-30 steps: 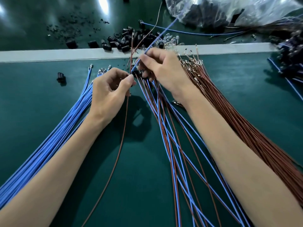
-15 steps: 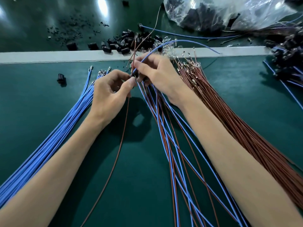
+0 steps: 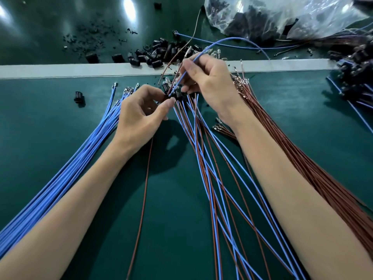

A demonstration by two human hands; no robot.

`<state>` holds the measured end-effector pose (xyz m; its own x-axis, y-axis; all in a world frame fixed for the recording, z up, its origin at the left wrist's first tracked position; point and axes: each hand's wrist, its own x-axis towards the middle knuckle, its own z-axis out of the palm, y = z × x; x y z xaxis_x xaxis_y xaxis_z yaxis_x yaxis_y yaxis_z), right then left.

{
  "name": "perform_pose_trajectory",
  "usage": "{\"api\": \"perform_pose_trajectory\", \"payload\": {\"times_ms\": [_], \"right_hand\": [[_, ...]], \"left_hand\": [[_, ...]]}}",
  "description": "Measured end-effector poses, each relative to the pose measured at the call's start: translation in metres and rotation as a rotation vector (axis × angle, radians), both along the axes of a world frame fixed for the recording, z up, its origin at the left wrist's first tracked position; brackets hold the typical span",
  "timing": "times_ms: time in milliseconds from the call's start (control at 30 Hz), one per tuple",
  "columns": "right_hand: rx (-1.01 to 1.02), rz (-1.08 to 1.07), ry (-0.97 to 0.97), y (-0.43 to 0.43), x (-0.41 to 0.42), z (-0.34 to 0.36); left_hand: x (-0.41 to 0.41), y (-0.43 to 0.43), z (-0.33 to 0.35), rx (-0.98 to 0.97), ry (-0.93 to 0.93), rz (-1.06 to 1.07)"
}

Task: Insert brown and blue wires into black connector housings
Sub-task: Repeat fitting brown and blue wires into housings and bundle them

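1. You are at a wire-assembly workshop bench [image 3: 50, 122] with a green top.
2. Long bundles of blue wires [image 3: 66, 174] and brown wires [image 3: 292, 142], tipped with metal terminals, fan out before you.
3. Loose black connector housings [image 3: 153, 55] lie heaped past a grey strip [image 3: 60, 70], near a clear plastic bag [image 3: 282, 15] of dark parts.

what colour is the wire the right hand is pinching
Blue. The head view, the only one, shows the wire pinched in the right hand.
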<state>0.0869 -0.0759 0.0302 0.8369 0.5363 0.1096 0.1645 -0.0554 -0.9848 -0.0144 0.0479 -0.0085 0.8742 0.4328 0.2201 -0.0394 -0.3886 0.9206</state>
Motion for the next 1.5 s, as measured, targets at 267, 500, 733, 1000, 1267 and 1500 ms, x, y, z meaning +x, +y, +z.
{"api": "perform_pose_trajectory", "payload": {"times_ms": [267, 500, 733, 1000, 1267, 1500], "right_hand": [[-0.051, 0.072, -0.042, 0.001, -0.001, -0.008], [-0.037, 0.109, -0.085, 0.000, 0.000, -0.009], [-0.060, 0.098, -0.112, -0.002, 0.000, -0.007], [-0.050, 0.013, -0.133, 0.003, -0.003, -0.010], [-0.079, -0.025, -0.161, 0.005, -0.002, -0.013], [-0.038, 0.011, -0.120, 0.002, 0.002, -0.013]], "left_hand": [[0.000, 0.001, -0.002, -0.004, -0.024, -0.020], [0.001, 0.003, -0.005, 0.002, -0.050, -0.027], [0.003, 0.007, -0.008, 0.000, -0.068, -0.012], [0.002, 0.005, -0.006, -0.004, -0.066, -0.022], [0.000, 0.005, -0.003, -0.064, -0.071, -0.026], [-0.001, 0.004, -0.002, -0.097, -0.046, -0.026]]}}
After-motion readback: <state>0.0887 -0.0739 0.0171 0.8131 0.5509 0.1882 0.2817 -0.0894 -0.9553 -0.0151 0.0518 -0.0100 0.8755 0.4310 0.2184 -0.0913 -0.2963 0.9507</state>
